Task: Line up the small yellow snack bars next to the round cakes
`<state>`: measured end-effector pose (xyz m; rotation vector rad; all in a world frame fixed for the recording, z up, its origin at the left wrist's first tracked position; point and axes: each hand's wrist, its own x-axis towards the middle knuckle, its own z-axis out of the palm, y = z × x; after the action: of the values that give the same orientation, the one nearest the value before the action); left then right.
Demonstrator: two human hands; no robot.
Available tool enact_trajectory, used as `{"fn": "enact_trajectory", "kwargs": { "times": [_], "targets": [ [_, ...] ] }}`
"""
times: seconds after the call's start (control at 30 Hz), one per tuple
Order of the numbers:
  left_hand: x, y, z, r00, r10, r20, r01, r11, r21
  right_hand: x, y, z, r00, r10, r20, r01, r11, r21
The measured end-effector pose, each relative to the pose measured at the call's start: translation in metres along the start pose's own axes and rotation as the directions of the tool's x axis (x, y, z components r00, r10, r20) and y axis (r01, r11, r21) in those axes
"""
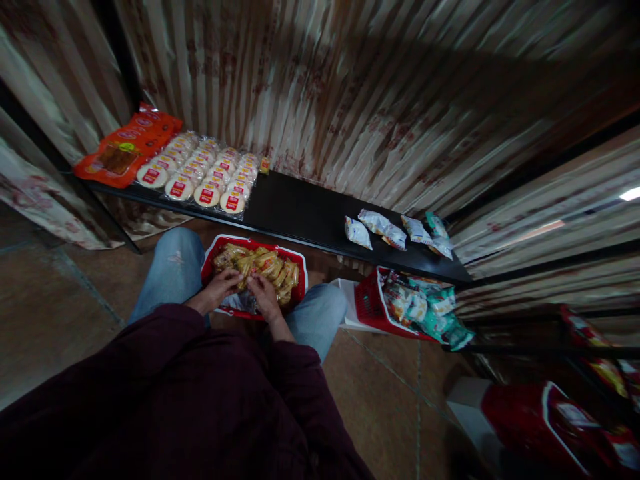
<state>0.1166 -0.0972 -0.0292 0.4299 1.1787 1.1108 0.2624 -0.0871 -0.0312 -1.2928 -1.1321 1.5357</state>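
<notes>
A red basket (303,283) with a white rim stands between my knees, filled with small yellow snack packets (270,265) in clear, shiny wrap. Over its left part, my left hand (220,290) has its fingers bent and closed on a yellow snack packet (244,267) among the others. Close beside it, my right hand (265,295) pinches at the same spot, fingertips nearly meeting the left ones. Fingers partly cover the packet, so its shape is hard to see. Something whitish in clear plastic (239,302) lies below my hands at the basket's near side.
A black shelf (295,200) runs ahead, bearing an orange bag (130,147), rows of round white packaged cakes (207,177), a small yellow packet (265,165) and several white snack bags (357,232). Right of my knee, another red basket (367,303) holds green and white bags (425,307).
</notes>
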Motion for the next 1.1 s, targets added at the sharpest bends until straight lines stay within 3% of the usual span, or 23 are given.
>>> {"fn": "enact_trajectory", "kwargs": {
  "times": [0.2, 0.5, 0.7, 1.1],
  "targets": [
    [-0.003, 0.003, 0.003, 1.000, 0.005, 0.004, -0.005, 1.000, 0.006, 0.001, 0.003, 0.002, 0.999, -0.029, 0.039, 0.027, 0.999, 0.045],
    [0.000, 0.000, -0.001, 0.999, -0.004, 0.049, 0.004, 1.000, 0.006, 0.003, 0.006, 0.001, 1.000, -0.013, -0.003, 0.013, 0.999, -0.036],
    [0.005, -0.004, -0.003, 0.998, 0.020, 0.053, -0.020, 1.000, 0.002, 0.001, 0.005, -0.002, 0.999, -0.010, 0.034, 0.014, 0.995, -0.099],
    [0.000, 0.002, 0.002, 0.996, 0.024, 0.088, -0.023, 1.000, -0.008, 0.004, 0.016, -0.004, 0.999, -0.044, -0.001, 0.044, 0.996, -0.080]
  ]
}}
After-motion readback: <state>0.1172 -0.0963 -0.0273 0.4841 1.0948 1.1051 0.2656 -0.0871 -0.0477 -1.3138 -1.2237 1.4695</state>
